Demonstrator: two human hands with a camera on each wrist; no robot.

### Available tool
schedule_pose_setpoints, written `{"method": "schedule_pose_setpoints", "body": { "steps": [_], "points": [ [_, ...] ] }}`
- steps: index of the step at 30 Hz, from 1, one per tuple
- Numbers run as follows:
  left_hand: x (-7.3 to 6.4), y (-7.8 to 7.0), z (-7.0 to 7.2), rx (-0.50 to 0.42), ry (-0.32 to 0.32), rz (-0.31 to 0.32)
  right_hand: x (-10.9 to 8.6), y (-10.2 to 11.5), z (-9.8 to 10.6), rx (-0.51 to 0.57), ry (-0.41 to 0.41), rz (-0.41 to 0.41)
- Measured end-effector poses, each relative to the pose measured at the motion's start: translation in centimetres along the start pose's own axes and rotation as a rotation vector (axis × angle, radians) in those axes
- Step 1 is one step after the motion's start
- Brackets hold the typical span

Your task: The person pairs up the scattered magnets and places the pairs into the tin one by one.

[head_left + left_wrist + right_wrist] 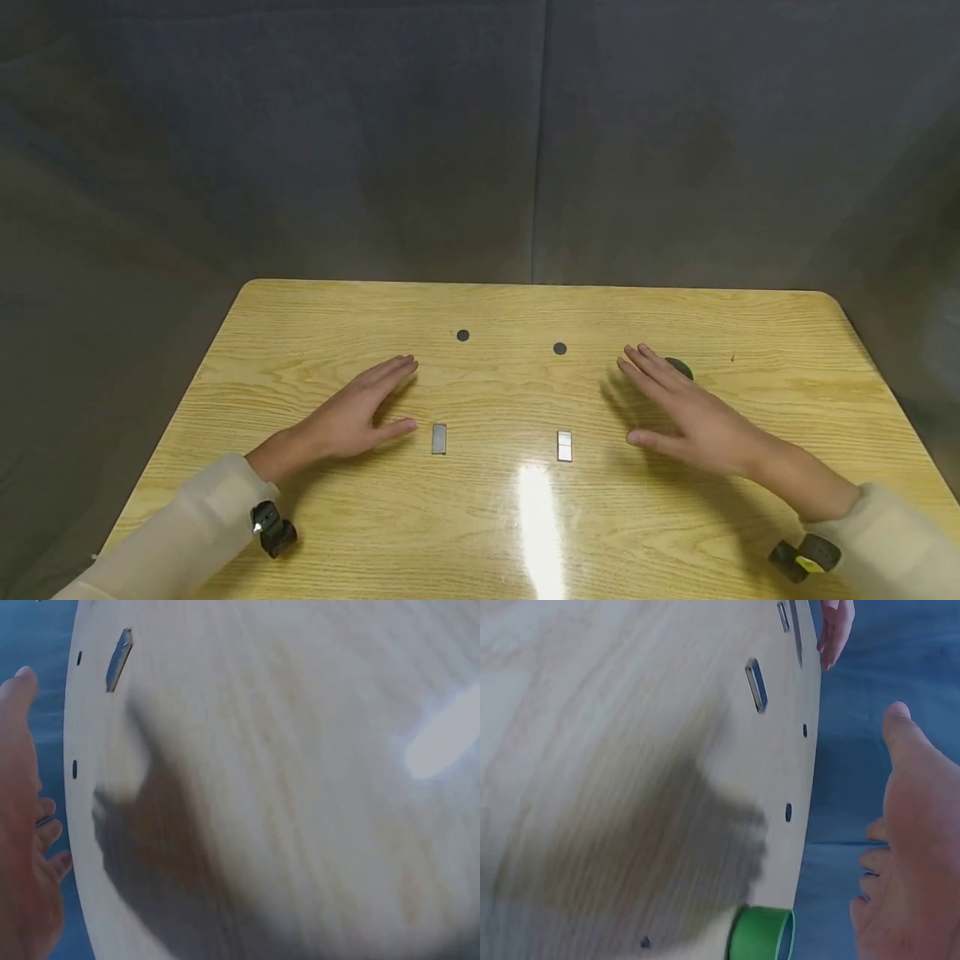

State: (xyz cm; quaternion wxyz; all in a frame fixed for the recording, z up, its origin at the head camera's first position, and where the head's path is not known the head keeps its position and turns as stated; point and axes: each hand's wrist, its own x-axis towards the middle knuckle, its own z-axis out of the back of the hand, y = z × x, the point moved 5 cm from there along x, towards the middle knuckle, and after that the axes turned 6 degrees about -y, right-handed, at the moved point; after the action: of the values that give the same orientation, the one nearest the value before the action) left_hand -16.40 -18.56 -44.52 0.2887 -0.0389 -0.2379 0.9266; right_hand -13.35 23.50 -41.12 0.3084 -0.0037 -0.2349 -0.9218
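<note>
Clock's on mid-table, head view, 12 = far edge. L hand (348, 421) at 9 o'clock, grip released: fingers straight, pointing approx. 2 o'clock, thumb spread apart, raised over the tabletop (337, 317) w/ its shadow on the wood. R hand (701, 421) at 3 o'clock, same deal: released, fingers straight twd. 10–11 o'clock, thumb apart, shadow beneath. Btwn them lie 2 sm. rect. metal pcs., flat, long sides running approx. 12 to 6: L metal pc. (438, 439) at 9 o'clock, grey, just beside L thumb tip in head view; R metal pc. (564, 447) at 3 o'clock, shinier, w/ a line across it, near R thumb but apart. Farther back, 2 sm. dark discs, flat: L disc (462, 336) at 11 o'clock, R disc (560, 348) at 1 o'clock. Green cylinder (756, 935) sits at 11 o'clock off R hand, part hidden behind its fingers in head view; R wrist cam shows its green side & a gap to the hand. Tiny dark speck (732, 357) at 1 o'clock off R hand. Bright glare (542, 533) on the wood twd. 6 o'clock. Light sleeves (187, 525) on both arms, each w/ a blk. wrist device (279, 540). Dark cloth (420, 150) hangs past the far edge at 12 & round both sides, w/ a vert. seam nr. mid.
</note>
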Motion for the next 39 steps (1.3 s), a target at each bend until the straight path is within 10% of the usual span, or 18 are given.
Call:
{"method": "schedule_pose_setpoints", "body": {
  "steps": [24,39],
  "points": [
    [-0.1,-1.5,-2.9,-0.065,-0.021,-0.021,0.6,2.4,-5.5,0.132,0.089,-0.022],
    [-0.5,-1.8,-3.6,-0.068,-0.084,-0.028,0.5,2.8,-7.2,0.118,0.011,-0.021]
  ]
}}
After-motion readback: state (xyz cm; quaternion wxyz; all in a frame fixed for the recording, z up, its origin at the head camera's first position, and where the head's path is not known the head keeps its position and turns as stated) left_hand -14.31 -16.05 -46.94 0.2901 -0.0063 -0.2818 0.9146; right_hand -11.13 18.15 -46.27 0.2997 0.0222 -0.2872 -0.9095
